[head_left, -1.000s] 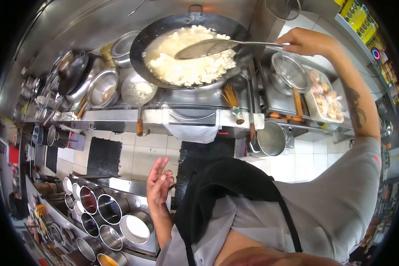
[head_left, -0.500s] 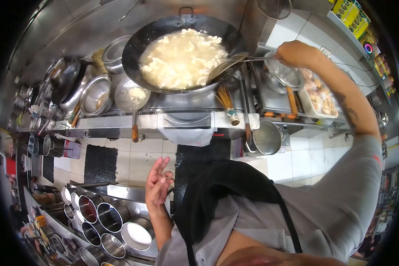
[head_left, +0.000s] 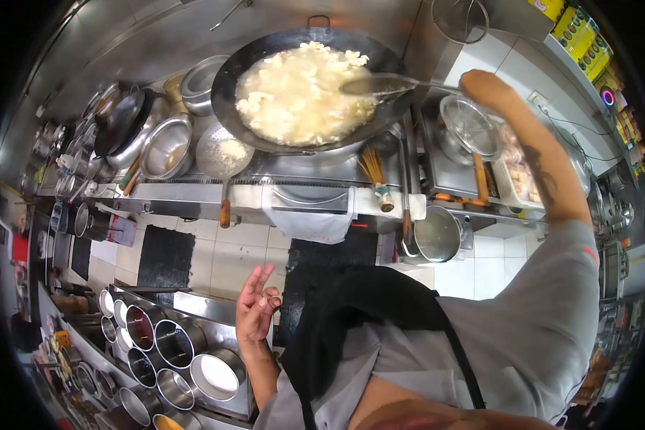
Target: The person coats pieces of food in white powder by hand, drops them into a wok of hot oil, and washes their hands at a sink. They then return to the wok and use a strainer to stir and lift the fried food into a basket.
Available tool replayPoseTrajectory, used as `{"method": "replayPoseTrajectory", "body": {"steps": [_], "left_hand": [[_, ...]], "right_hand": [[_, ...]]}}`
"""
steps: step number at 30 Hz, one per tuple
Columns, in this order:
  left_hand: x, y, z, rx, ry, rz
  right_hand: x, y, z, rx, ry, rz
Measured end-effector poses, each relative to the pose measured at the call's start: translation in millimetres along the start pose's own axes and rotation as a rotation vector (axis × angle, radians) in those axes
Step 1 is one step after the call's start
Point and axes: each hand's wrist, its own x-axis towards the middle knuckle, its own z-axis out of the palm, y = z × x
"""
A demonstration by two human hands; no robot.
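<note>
My right hand (head_left: 484,89) is closed on the handle of a long-handled ladle (head_left: 374,85), whose broad head is over the right part of a big black wok (head_left: 226,93). Pale, lumpy white pieces (head_left: 294,93) lie in cloudy liquid inside the wok. Whether the ladle's head dips into the liquid is hard to tell, as it is blurred. Low in front of the stove, near my body, my left hand (head_left: 256,304) holds nothing, two fingers stretched and the others partly curled.
Left of the wok are a perforated skimmer (head_left: 218,161) and a steel bowl (head_left: 166,147). A bamboo brush (head_left: 373,172) and white cloth (head_left: 312,226) are at the stove's front. A strainer (head_left: 473,129) and white basket (head_left: 505,179) are right. Several steel pots (head_left: 179,344) stand lower left.
The ladle's head has moved up and away from the wok's near right rim, further over the pale pieces. My right hand has shifted slightly right. My left hand keeps almost the same pose.
</note>
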Motion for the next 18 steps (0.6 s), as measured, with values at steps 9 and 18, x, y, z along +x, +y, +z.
{"method": "replayPoseTrajectory", "body": {"steps": [9,18], "left_hand": [[-3,2,0,-0.056,-0.014,0.040],[-29,-1,-8,0.040,0.105,0.065]], "right_hand": [[55,1,4,0.725,-0.126,0.433],[166,-65,109,1.063,-0.040,0.492]]}}
